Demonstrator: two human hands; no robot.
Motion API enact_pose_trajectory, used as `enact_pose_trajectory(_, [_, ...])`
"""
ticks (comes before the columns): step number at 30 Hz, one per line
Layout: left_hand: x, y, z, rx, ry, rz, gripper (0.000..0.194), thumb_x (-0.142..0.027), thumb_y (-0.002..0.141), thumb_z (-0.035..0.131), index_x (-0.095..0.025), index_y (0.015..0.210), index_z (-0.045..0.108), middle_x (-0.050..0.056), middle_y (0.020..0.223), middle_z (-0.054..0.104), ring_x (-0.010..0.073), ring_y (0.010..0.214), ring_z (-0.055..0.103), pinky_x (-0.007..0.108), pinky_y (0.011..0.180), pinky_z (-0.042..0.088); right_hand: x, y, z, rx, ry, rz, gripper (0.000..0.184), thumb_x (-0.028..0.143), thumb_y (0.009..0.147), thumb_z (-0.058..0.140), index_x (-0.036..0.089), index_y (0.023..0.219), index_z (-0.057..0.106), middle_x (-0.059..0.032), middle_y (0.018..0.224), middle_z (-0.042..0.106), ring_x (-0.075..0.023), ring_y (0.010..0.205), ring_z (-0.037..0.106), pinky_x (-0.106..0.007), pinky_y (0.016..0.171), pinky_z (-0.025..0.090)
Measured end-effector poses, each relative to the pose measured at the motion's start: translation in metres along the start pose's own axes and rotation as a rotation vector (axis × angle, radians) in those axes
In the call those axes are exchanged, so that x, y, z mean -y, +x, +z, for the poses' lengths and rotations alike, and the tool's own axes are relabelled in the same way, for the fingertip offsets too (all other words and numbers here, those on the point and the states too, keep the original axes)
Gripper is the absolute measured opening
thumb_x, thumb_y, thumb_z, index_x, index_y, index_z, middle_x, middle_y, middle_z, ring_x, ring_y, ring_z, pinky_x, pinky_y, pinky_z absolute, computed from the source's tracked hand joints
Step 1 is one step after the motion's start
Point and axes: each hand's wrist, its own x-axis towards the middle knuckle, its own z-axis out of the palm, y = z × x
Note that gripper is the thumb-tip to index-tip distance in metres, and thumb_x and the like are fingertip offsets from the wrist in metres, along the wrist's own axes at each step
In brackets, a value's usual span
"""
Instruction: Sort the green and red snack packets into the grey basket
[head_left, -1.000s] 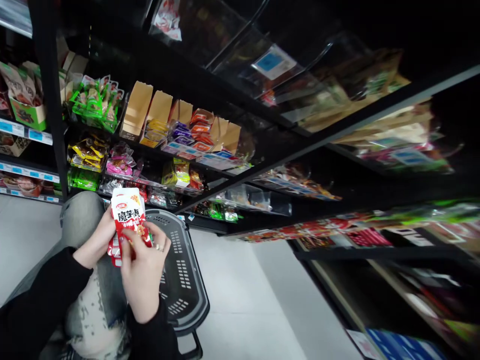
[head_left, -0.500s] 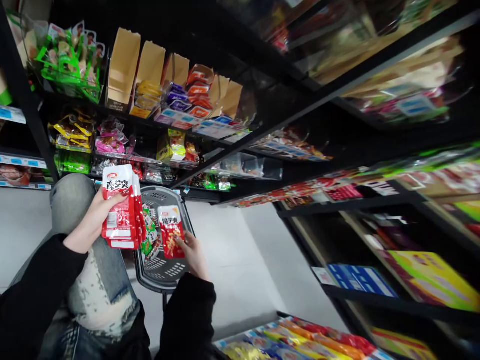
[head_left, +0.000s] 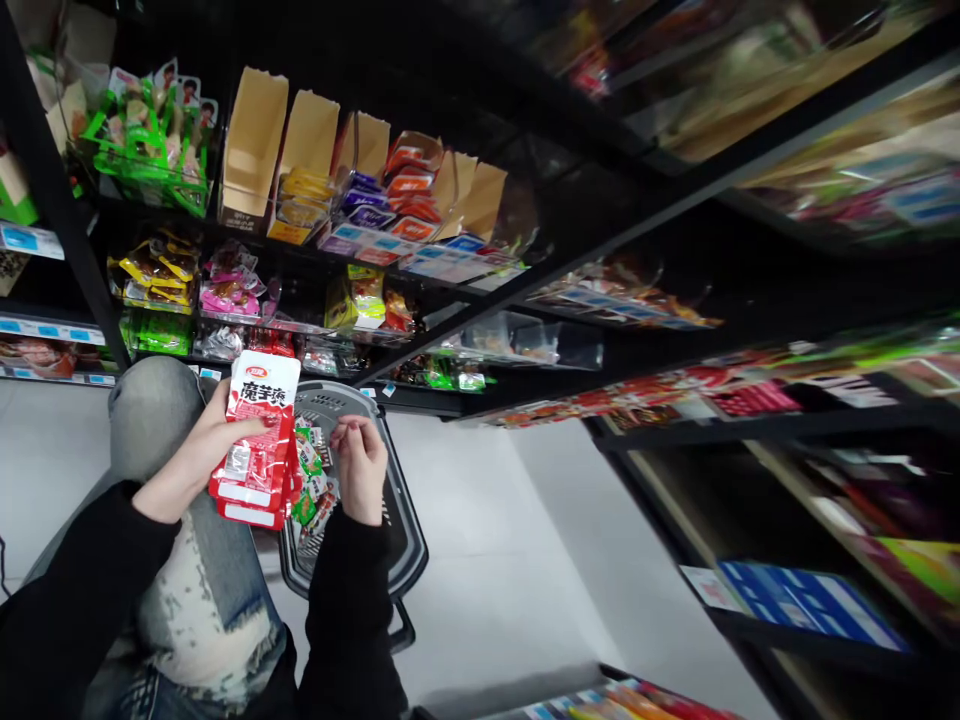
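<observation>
My left hand [head_left: 202, 445] grips a stack of red-and-white snack packets [head_left: 259, 450], its thumb pressed over the front one. Beside the stack, my right hand [head_left: 361, 465] hovers over a grey plastic shopping basket [head_left: 409, 530]. Its fingers are curled in and no packet shows in them. Inside the basket lie several small green-and-red wrapped snacks [head_left: 309, 465], partly hidden behind the stack.
Dark shelves ahead hold open cardboard boxes [head_left: 255, 140] and clear bins of bagged snacks [head_left: 157, 265]. My jeans-clad knee [head_left: 154, 410] is left of the basket. Blurred shelving with a blue box [head_left: 810, 600] stands at right, across pale floor [head_left: 465, 500].
The single red-and-white packet has left my right hand; where it went is not clear. That hand has moved slightly up and left, fingers now curled. My left hand still holds the stack.
</observation>
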Motion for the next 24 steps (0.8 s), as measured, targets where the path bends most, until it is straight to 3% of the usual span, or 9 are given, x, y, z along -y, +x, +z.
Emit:
enact_pose_trajectory(3, [0.001,0.0,0.001,-0.011,0.0,0.014,0.058,-0.009,0.054,0.069,-0.018,0.108,0.049,0.004,0.088,0.068,0.0181,0.072,0.064,0.029,0.065,0.049,0.055,-0.02,0.023,0.151,-0.061,-0.07,0.027,0.041,0.073,0.058,0.02,0.087,0.048,0.0052,0.066,0.048,-0.0098,0.058,0.047,-0.023,0.057,0.04])
enact_pose_trajectory(6, [0.001,0.001,0.0,-0.049,-0.053,0.004,0.057,-0.01,0.054,0.069,-0.018,0.106,0.049,0.003,0.084,0.068,0.0185,0.072,0.064,0.029,0.066,0.049,0.084,-0.031,0.042,0.219,-0.256,-0.024,0.043,0.037,0.06,0.072,0.021,0.091,0.046,0.0069,0.066,0.048,-0.0097,0.057,0.047,-0.022,0.054,0.038])
enact_pose_trajectory(10, [0.001,0.003,-0.002,-0.06,-0.147,-0.024,0.048,-0.013,0.056,0.07,-0.018,0.1,0.052,0.002,0.081,0.068,0.0177,0.069,0.063,0.029,0.064,0.049,0.082,-0.026,0.051,0.223,-0.231,0.04,0.032,0.033,0.064,0.068,0.02,0.085,0.048,0.0072,0.062,0.048,-0.0093,0.055,0.046,-0.022,0.054,0.039])
enact_pose_trajectory(15, [0.001,0.003,-0.004,-0.06,-0.185,-0.029,0.045,-0.017,0.059,0.071,-0.018,0.101,0.053,0.002,0.083,0.068,0.0172,0.067,0.063,0.029,0.064,0.049,0.072,-0.018,0.044,0.195,-0.036,0.143,0.025,0.028,0.066,0.064,0.018,0.086,0.055,0.004,0.064,0.052,-0.0109,0.057,0.05,-0.024,0.056,0.043])
enact_pose_trajectory(18, [0.002,0.003,-0.004,-0.069,-0.146,-0.008,0.046,-0.018,0.06,0.071,-0.017,0.102,0.053,0.003,0.087,0.068,0.0175,0.071,0.063,0.03,0.067,0.049,0.075,-0.021,0.032,0.119,0.03,0.166,0.026,0.034,0.069,0.062,0.017,0.088,0.058,-0.0015,0.075,0.06,-0.0146,0.064,0.056,-0.027,0.059,0.046])
enact_pose_trajectory(20, [0.005,0.004,-0.004,-0.085,-0.115,0.017,0.046,-0.019,0.061,0.07,-0.017,0.103,0.053,0.003,0.088,0.067,0.0175,0.073,0.063,0.03,0.07,0.049,0.083,-0.027,0.025,-0.002,-0.016,0.1,0.023,0.036,0.073,0.059,0.017,0.086,0.058,-0.0043,0.081,0.062,-0.0166,0.069,0.058,-0.029,0.062,0.047])
enact_pose_trajectory(24, [0.01,0.008,-0.004,-0.136,-0.056,0.079,0.045,-0.018,0.061,0.069,-0.018,0.102,0.051,0.002,0.088,0.066,0.0173,0.077,0.062,0.031,0.076,0.047,0.103,-0.054,0.033,-0.27,-0.529,-0.196,0.023,0.029,0.081,0.051,0.018,0.098,0.062,-0.0073,0.083,0.058,-0.0178,0.07,0.055,-0.032,0.064,0.044])
